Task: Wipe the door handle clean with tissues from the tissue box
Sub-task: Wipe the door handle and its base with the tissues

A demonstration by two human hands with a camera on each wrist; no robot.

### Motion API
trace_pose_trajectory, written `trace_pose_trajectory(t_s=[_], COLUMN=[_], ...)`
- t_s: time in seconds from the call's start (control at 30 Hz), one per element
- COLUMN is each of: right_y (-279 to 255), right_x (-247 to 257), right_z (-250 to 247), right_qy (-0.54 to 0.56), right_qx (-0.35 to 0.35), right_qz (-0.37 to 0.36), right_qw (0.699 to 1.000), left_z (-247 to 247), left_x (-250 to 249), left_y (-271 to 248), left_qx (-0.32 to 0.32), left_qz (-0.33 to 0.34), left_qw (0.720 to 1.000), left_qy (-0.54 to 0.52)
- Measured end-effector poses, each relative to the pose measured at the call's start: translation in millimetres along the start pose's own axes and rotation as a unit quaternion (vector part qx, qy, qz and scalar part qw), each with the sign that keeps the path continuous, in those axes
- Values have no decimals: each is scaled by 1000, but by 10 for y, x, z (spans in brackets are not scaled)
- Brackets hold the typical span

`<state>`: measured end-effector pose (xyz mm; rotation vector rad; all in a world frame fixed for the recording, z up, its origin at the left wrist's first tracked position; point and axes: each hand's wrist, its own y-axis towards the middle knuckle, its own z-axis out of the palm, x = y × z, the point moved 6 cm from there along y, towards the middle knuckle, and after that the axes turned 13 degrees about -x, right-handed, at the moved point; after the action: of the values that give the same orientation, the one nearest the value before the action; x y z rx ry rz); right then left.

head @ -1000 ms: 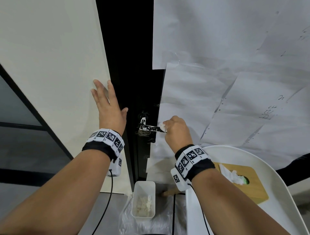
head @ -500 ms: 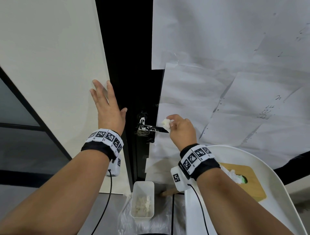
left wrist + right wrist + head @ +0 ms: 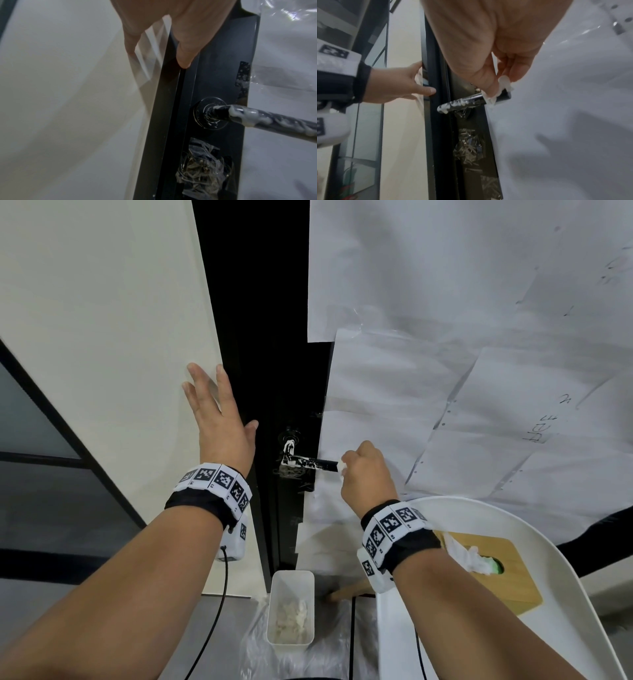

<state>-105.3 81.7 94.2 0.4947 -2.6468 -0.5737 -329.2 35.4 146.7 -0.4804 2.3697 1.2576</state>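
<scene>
A black lever door handle (image 3: 308, 463) smeared with white paste sticks out from the dark door frame; it shows close up as the handle (image 3: 267, 119) and the handle (image 3: 467, 102). My right hand (image 3: 363, 474) pinches a crumpled white tissue (image 3: 503, 83) against the handle's free end. My left hand (image 3: 219, 419) lies flat with straight fingers on the cream wall panel, thumb at the frame edge. The wooden tissue box (image 3: 493, 570), a tissue sticking out of its slot, lies on a white chair (image 3: 565, 594) at lower right.
A white bin (image 3: 291, 607) holding used tissues stands on plastic sheeting on the floor below the handle. White paper sheets (image 3: 445, 371) cover the door to the right. Crumpled clear tape (image 3: 202, 167) covers the lock under the handle.
My right hand lifted the tissue off the handle half a second ago and has come back down onto the handle's free end. The left hand has stayed flat on the wall.
</scene>
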Motion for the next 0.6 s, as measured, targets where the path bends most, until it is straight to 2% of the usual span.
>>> trace_pose_trajectory(t_s=[0.17, 0.27, 0.4, 0.6], right_y=[9, 39, 14, -33], right_x=[207, 180, -108, -300], right_z=[46, 27, -66, -73], right_qy=[37, 67, 44, 70], right_qx=[8, -15, -52, -6], right_qz=[-30, -27, 41, 178], right_qw=[999, 997, 997, 981], left_z=[-5, -3, -5, 5], left_x=[-4, 2, 9, 3], left_y=[-3, 1, 2, 5], left_qx=[0, -1, -1, 1], left_qz=[0, 1, 0, 0], left_qw=[1000, 1000, 1000, 1000], left_qy=[4, 3, 1, -2])
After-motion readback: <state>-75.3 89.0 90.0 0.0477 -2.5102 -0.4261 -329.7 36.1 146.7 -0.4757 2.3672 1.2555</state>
